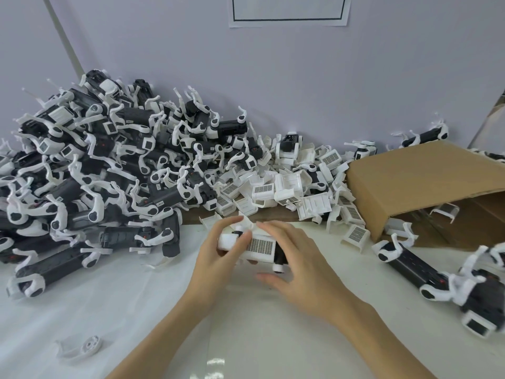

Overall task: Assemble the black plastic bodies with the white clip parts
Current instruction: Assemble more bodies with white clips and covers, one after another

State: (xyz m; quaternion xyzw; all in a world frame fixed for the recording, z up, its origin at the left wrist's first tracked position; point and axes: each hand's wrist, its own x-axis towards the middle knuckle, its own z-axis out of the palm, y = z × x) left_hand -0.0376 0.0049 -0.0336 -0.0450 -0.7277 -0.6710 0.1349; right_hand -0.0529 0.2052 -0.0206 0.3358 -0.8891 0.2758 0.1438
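Observation:
At the table's middle I hold one black plastic body (279,255), mostly covered by a white clip part (260,246) with a gridded face. My left hand (218,255) grips its left end, fingers curled over the white cap there. My right hand (295,258) curls over the clip part from the right, thumb below it; motion blur hides the exact contact. A big heap of black bodies with white arms (90,170) fills the left. Loose white clip parts (287,187) lie piled behind my hands.
A tipped cardboard box (420,184) lies open at the right with clips spilling out. Three or so black bodies (426,272) lie at the right edge. A single white piece (82,348) sits near the front left on the white table cover (246,324). A wall stands close behind.

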